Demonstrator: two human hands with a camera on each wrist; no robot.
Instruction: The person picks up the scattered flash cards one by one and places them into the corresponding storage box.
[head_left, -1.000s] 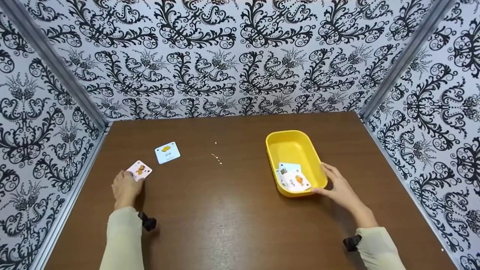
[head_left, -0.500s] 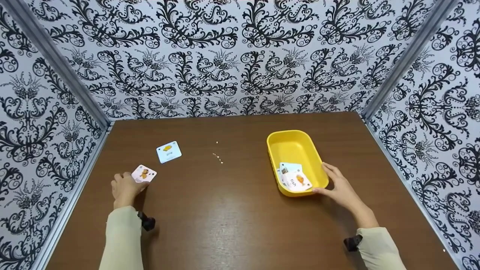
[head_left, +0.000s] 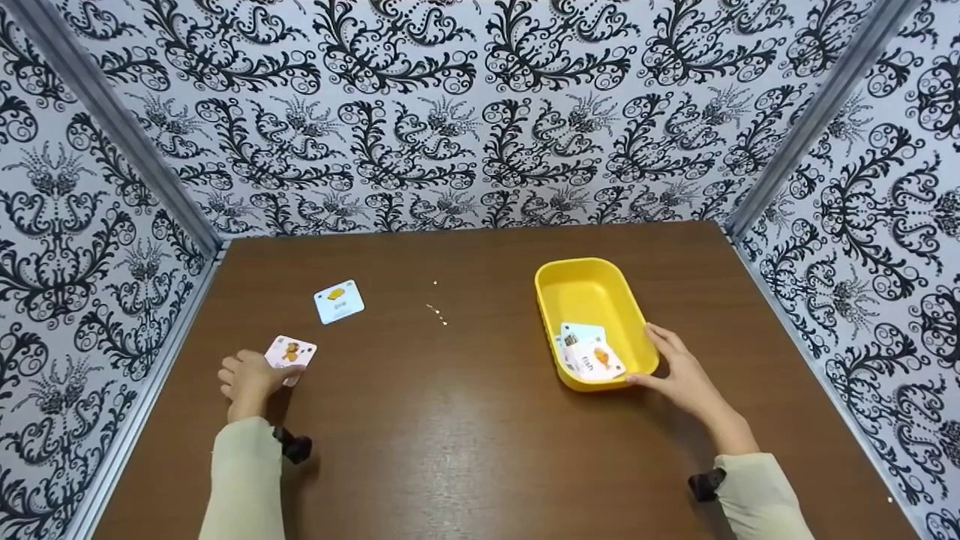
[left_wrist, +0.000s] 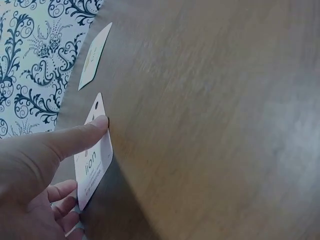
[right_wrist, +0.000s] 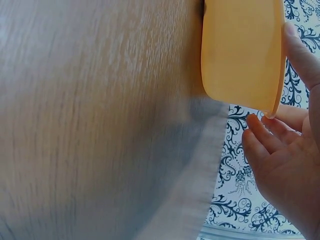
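Observation:
At the left, my left hand [head_left: 250,380] pinches a lion card [head_left: 290,352] between thumb and fingers. The left wrist view shows the lion card [left_wrist: 98,159] tilted up on edge, the thumb across its face and the word "lion" readable. Farther back lies a pale blue card [head_left: 339,302] with a yellow picture. My right hand [head_left: 686,379] grips the near right corner of a yellow plastic tray [head_left: 547,315], thumb at the front rim and fingers along the right side. Inside the tray, a fish card [head_left: 598,361] overlaps other cards at the near end.
A brown wooden table [head_left: 450,427] carries everything. Small pale specks [head_left: 437,313] dot its middle. Patterned walls [head_left: 480,120] with grey corner posts enclose the back and both sides.
The lion card has come up off the table and turned slightly, shifting a little right and nearer in my left hand. My right hand stays at the tray corner.

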